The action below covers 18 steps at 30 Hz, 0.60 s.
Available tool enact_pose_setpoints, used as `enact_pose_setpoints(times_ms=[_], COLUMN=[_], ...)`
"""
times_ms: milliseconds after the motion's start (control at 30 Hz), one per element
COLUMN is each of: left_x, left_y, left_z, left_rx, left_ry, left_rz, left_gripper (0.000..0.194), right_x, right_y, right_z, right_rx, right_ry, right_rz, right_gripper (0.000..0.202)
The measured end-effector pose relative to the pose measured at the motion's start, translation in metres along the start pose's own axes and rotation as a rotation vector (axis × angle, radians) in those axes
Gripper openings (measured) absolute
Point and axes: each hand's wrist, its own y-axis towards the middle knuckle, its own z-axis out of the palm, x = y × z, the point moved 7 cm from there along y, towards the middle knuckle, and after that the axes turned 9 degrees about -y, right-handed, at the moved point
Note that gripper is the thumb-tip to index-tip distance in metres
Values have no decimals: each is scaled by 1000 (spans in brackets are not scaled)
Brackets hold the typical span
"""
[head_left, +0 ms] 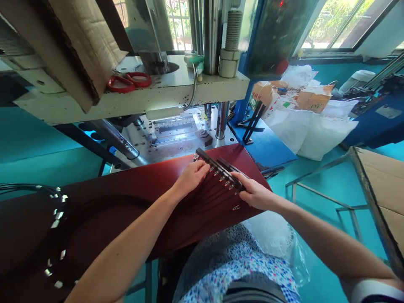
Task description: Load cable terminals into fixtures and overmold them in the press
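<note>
A dark bar (217, 169) lies diagonally over the red-brown table (151, 176), with several small metal connectors along its near side and dark cables running from them to the left. My left hand (192, 176) has its fingers closed at the bar's upper left part, pinching at a connector or cable hidden by the fingertips. My right hand (254, 191) grips the bar's lower right end between thumb and fingers. A second thin dark strip (232, 166) lies just behind the bar. One loose connector (236, 208) rests on the table below the right end.
Behind the table stands a press with a metal mould (176, 128) on its lower plate. Red scissors (129, 82) lie on its upper plate. Bundled cables with metal ends (58, 214) are at left. A blue side table (271, 145) and white sacks (318, 130) are at right.
</note>
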Motion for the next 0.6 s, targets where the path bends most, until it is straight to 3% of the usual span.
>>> enact_pose_setpoints(times_ms=[100,200,333,467,533,600], left_x=[-7,-6,14,47,53,55], left_y=[-7,-21,-54,-88,-96,-98], left_z=[1,-10,-57,-117,-130,-128], left_rx=[149,248,288,200,152,167], left_ry=[119,240,516,923,1011,1030], left_rz=[73,64,-11,-120,-97,-59], left_gripper=[36,53,69,50,37,27], right_x=[-11,-9,8,28,37,44], right_y=[14,32,57,81,94,111], right_z=[1,-17,-47,-75,-83,-86], right_rx=[202,110,-33,-152,-179,-156], right_ry=[-67,-148,-240,-275,-235,-182], right_rz=[208,252,160,96,75,57], right_gripper=[36,28,21,26,33,36])
